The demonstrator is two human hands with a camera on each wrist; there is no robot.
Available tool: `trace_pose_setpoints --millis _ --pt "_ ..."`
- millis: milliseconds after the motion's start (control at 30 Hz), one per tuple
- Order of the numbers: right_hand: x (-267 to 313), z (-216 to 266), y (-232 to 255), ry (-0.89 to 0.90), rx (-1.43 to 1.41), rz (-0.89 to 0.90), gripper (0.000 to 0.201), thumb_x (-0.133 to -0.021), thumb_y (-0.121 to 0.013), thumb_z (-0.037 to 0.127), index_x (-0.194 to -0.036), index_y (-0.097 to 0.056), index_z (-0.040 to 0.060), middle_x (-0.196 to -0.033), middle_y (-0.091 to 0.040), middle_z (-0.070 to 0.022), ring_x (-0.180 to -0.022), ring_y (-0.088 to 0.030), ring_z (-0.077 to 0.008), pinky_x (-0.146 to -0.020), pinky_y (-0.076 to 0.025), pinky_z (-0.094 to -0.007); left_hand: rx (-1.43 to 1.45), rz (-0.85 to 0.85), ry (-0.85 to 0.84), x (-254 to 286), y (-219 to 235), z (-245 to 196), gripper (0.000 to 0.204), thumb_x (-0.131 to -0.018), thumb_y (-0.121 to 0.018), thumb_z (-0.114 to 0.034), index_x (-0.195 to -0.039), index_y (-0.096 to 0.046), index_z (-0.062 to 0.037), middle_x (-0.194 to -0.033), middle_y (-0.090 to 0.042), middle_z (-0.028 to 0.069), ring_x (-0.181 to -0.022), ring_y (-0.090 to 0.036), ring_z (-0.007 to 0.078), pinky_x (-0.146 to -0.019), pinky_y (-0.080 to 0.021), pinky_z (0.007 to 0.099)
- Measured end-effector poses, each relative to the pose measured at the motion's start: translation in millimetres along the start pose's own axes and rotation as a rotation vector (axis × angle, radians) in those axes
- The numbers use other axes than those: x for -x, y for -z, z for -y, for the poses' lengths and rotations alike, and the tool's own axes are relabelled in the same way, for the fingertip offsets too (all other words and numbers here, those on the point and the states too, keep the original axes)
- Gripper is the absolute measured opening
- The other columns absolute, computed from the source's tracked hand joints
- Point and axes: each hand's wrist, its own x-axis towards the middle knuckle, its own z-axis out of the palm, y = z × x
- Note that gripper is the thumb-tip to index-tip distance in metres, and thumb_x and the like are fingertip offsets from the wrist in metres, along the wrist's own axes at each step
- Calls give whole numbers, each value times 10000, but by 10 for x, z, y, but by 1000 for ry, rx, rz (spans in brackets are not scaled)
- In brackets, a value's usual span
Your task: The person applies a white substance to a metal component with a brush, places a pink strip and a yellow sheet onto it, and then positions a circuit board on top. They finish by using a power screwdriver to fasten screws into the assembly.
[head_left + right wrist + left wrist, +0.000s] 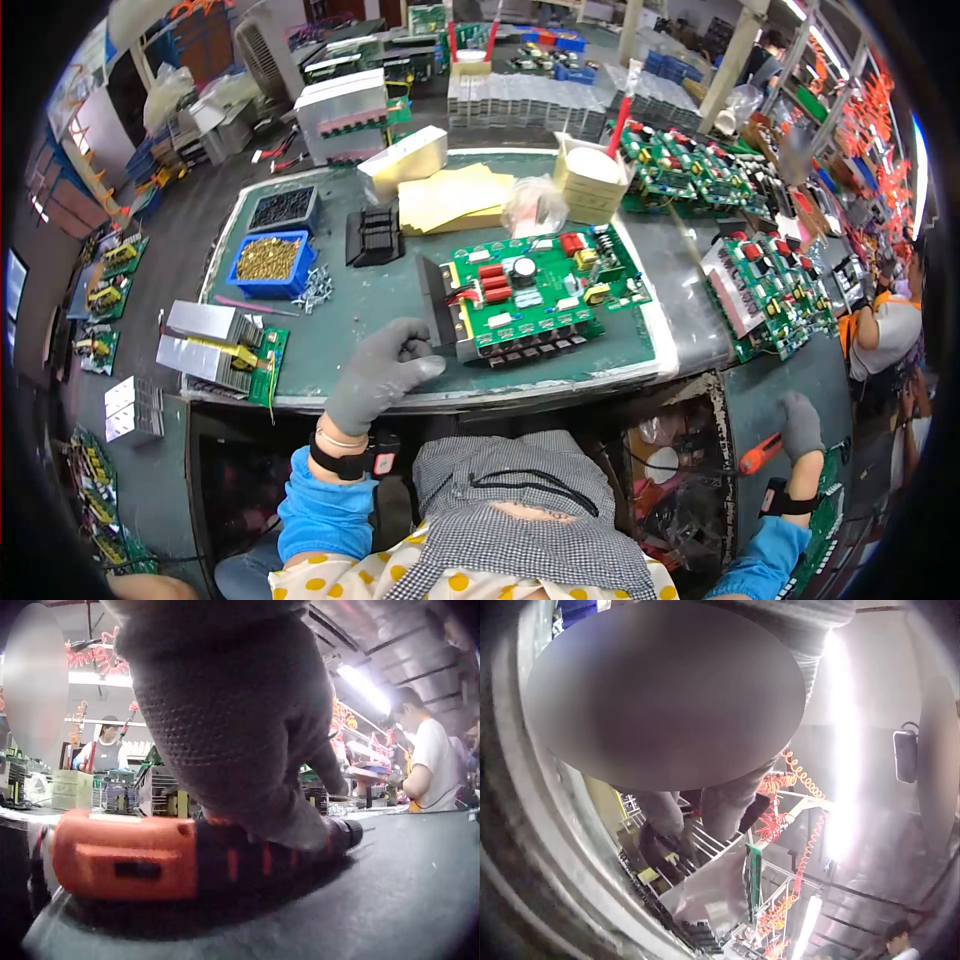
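Note:
My left hand [380,370], in a grey glove, is by the table's front edge with its fingers loosely bent and nothing in them. Just right of it lies a green circuit board [530,290] with red and yellow parts, mounted on a dark heatsink [437,300]. In the left wrist view a blurred patch hides most of this hand. My gloved right hand [800,425] is low at the right side table. There it grips an orange and black electric screwdriver [127,855], which lies along the tabletop, thumb and fingers across its dark body.
A blue bin of brass-coloured screws [270,262] and a black bin [283,208] stand at the left, loose screws [316,290] beside them. Yellow sheets [455,198] and a white-filled box [590,180] are behind the board. More boards [770,290] stand at right.

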Motion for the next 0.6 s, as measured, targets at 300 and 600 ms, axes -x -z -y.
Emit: trace_pose_setpoints --millis 300,600 --pt "-737 2816 722 590 -907 21 520 -851 -752 233 -1258 -569 -34 -1178 -628 -160 -1023 -639 -260 -840 -516 -371 -209 23 -21 64 -66 -70 377 -810 -766 -185 -1111 -649 11 -784 -604 28 -696 -534 88 -645 -472 261" --pt "-1366 3372 295 616 -1225 129 609 -782 -794 325 -1272 -616 9 -1194 -681 -178 -1080 -635 -306 -970 -471 -399 -378 -84 -100 99 -237 -27 445 -825 -741 -314 -1091 -649 31 -835 -676 164 -772 -658 265 -711 -505 394"
